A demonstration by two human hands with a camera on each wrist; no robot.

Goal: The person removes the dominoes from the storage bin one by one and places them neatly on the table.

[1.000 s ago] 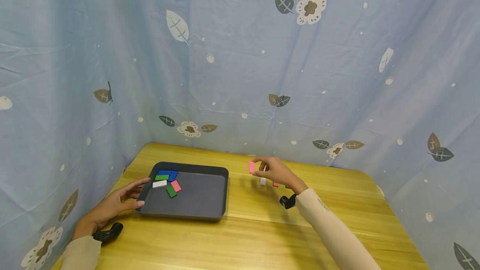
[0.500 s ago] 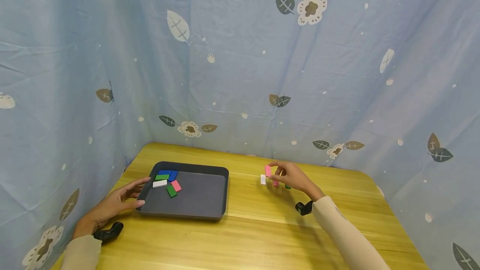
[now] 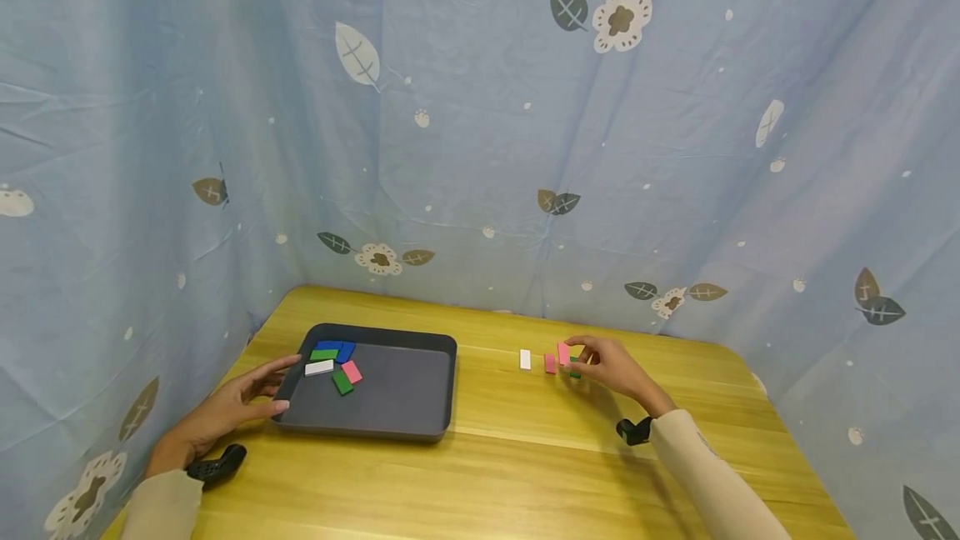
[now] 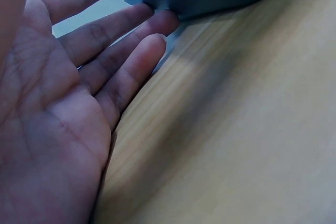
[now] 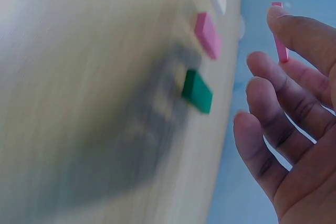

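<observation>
My right hand [image 3: 613, 367] pinches a pink domino block [image 3: 563, 353] between thumb and index finger, raised above the table. Its other fingers spread loosely in the right wrist view. Below and beside it, a white block [image 3: 525, 360], a second pink block [image 3: 551, 364] and a green block [image 5: 197, 93] stand in a spaced row. At the left, my left hand [image 3: 228, 407] touches the left side of a dark grey tray [image 3: 405, 394], fingers and thumb extended apart. Several blue, green, white and pink blocks lie in the tray's left part, among them a white one [image 3: 319, 367].
The wooden table [image 3: 465, 490] carries everything. A blue curtain [image 3: 465, 148] with leaves and flowers hangs behind it and along both sides. Black wrist devices [image 3: 217, 467] sit on both wrists.
My right hand has carried the pink block rightward, from left of the white block to over the green block at the row's right end. My left hand and the tray have stayed put.
</observation>
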